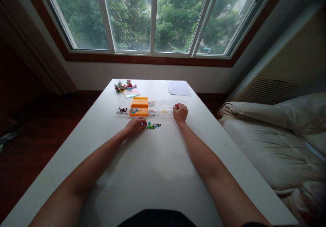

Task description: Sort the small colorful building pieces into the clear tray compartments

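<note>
Small green, blue, yellow and dark pieces (153, 125) lie in a loose pile on the white table. Just left of that pile is my left hand (137, 125), its fingers curled with the tips close together; anything between them is too small to name. My right hand (180, 112) is closed over the right end of the clear compartment boxes, with a bit of red at its fingertips. An orange box (139, 106) holding small blue pieces stands behind my left hand. Dark red pieces (122, 110) sit in a clear tray to its left, and yellowish ones (164, 111) in a clear compartment to its right.
Colourful small figures (125, 86) and a shiny packet (131, 92) are at the table's back left. White paper sheets (179, 88) lie at the back right. Beyond the white table (152, 172) are a window and, on the right, a cushioned seat (265, 145).
</note>
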Available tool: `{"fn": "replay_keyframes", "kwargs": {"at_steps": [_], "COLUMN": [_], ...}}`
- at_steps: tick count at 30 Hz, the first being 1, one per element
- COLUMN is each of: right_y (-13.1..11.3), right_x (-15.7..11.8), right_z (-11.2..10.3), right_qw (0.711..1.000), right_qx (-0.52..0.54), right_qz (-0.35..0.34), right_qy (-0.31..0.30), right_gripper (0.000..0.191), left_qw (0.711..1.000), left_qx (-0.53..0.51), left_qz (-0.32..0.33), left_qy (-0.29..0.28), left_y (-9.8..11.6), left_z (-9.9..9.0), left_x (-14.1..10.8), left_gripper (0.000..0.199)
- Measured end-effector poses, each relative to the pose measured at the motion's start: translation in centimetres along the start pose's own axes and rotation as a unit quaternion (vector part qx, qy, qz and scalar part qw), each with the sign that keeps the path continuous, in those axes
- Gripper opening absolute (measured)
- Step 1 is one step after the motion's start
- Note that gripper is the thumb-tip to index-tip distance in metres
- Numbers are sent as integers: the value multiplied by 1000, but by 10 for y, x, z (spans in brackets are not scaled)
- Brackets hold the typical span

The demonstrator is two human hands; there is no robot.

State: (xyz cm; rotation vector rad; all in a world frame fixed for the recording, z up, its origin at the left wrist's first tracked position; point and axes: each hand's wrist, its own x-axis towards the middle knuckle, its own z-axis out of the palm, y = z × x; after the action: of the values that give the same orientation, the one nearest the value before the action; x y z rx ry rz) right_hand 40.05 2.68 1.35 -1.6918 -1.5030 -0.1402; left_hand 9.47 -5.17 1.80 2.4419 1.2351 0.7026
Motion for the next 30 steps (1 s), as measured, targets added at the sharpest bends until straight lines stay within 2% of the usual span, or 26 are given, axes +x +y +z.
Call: {"fn": "replay_keyframes", "kwargs": {"at_steps": [7, 11, 16, 20, 22, 24, 26, 28, 30], "right_y": [-9, -12, -19, -21, -22, -24, -28, -32, -36], "right_x": [-10, -14, -19, -22, -23, -25, -28, -31, -34], "right_z": [9, 14, 14, 11, 10, 8, 8, 9, 10], "right_qw": [994, 986, 974, 969, 965, 959, 950, 939, 931], "right_qx": [55, 92, 119, 131, 137, 141, 141, 140, 142], "right_qz": [-83, -127, -161, -169, -177, -191, -212, -235, -252], "right_qy": [-37, -62, -103, -125, -135, -154, -183, -210, -225], "right_gripper": [15, 14, 14, 14, 14, 14, 12, 11, 11], "left_qw": [997, 984, 936, 888, 879, 889, 914, 945, 976], "left_qx": [19, 9, -74, -162, -178, -162, -126, -84, -39], "left_qz": [-38, -97, -222, -293, -304, -297, -269, -214, -128], "left_qy": [67, 150, 262, 314, 322, 309, 278, 233, 174], "left_y": [-10, -23, -55, -76, -79, -76, -68, -54, -39], "left_z": [-1, -9, -19, -22, -21, -20, -18, -14, -9], "left_x": [2, 2, 1, 1, 1, 2, 2, 3, 4], "left_gripper": [16, 17, 19, 30, 35, 34, 30, 26, 25]}}
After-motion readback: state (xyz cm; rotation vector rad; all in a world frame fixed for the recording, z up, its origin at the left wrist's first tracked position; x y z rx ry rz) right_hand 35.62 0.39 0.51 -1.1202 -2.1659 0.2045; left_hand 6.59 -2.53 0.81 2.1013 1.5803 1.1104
